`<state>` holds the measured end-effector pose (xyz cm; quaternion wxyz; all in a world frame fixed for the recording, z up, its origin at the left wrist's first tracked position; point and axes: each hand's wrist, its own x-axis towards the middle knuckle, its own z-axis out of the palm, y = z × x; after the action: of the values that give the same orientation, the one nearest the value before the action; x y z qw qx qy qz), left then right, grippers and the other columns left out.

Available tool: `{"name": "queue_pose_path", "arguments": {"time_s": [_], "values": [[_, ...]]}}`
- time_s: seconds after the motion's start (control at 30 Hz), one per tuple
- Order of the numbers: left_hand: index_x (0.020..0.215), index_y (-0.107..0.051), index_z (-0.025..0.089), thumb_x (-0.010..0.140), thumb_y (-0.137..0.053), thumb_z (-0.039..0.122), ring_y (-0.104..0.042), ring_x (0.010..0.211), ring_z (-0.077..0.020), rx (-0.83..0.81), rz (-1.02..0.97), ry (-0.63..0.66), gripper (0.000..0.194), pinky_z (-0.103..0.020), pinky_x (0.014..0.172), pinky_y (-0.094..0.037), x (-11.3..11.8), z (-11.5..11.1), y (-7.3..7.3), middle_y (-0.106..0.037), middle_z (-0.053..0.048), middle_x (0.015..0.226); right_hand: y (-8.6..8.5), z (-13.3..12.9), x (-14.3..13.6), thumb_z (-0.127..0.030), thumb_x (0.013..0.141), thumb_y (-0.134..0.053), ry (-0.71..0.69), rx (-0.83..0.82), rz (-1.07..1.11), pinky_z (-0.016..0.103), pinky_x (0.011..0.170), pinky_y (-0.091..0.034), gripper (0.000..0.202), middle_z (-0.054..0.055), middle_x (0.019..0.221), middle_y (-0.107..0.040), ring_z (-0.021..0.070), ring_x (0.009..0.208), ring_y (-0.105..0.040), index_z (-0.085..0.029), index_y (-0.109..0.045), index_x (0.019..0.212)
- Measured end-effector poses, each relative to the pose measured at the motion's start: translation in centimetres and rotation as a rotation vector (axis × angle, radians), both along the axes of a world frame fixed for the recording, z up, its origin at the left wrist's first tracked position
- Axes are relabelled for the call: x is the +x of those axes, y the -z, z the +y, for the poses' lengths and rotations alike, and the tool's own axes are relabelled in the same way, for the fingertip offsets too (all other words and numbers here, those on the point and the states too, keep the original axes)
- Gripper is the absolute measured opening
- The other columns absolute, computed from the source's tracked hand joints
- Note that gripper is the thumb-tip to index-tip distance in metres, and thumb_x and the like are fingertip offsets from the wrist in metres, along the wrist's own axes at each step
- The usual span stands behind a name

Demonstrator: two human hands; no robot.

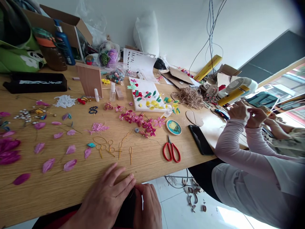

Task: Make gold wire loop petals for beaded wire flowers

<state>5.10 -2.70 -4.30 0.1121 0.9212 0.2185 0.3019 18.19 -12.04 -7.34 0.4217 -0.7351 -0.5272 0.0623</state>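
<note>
My left hand [107, 194] reaches over the table's near edge with its fingers stretched out and slightly apart; its thumb is hidden. Beside it, past the edge, my right hand [150, 205] has its fingers curled together. A thin strand shows faintly between the hands, too small to make out. Just beyond my left fingertips lies a twisted gold wire loop [130, 155]. More gold wire pieces [111, 148] lie to its left, near a small turquoise bead [91, 145]. Pink petals on wire [70, 165] are spread across the left side. Red-handled scissors [172, 151] lie to the right.
Pink wire flowers [140, 120] lie mid-table before a white board with coloured flowers [145, 92]. A small round painted piece [173, 127] and a black phone [200, 140] sit to the right. Another person's hands [247, 115] work there. A wooden block [89, 81] and bottles stand behind.
</note>
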Motion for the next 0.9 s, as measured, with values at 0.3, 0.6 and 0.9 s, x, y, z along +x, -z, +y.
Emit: {"name": "queue_pose_path", "arguments": {"time_s": [0.3, 0.6, 0.9], "values": [[0.12, -0.066, 0.022, 0.097, -0.05, 0.02, -0.053, 0.118, -0.0234, -0.136, -0.141, -0.059, 0.028, -0.046, 0.116, -0.027, 0.9, -0.7, 1.2, -0.071, 0.003, 0.117, -0.4, -0.1, -0.1, -0.017, 0.1, -0.039, -0.038, -0.025, 0.046, 0.028, 0.067, -0.044, 0.021, 0.001, 0.079, -0.058, 0.0184, 0.073, -0.054, -0.025, -0.057, 0.095], [0.123, -0.065, 0.022, 0.098, -0.048, 0.022, -0.052, 0.119, -0.0234, -0.123, -0.12, -0.036, 0.03, -0.048, 0.116, -0.026, 0.8, -0.4, 1.5, -0.07, 0.002, 0.117, -1.1, 0.1, -0.1, -0.012, 0.097, -0.042, -0.045, -0.038, 0.045, 0.028, 0.067, -0.043, 0.02, 0.001, 0.077, -0.058, 0.0185, 0.073, -0.053, -0.024, -0.057, 0.096], [0.12, -0.066, 0.021, 0.096, -0.054, 0.022, -0.053, 0.117, -0.0247, -0.132, -0.115, -0.038, 0.027, -0.048, 0.117, -0.025, 0.8, -0.5, 1.4, -0.07, 0.003, 0.117, -1.1, 0.3, 0.2, -0.013, 0.096, -0.044, -0.06, -0.004, 0.058, 0.027, 0.062, -0.043, 0.019, 0.001, 0.074, -0.059, 0.0175, 0.069, -0.054, -0.024, -0.059, 0.091]]}}
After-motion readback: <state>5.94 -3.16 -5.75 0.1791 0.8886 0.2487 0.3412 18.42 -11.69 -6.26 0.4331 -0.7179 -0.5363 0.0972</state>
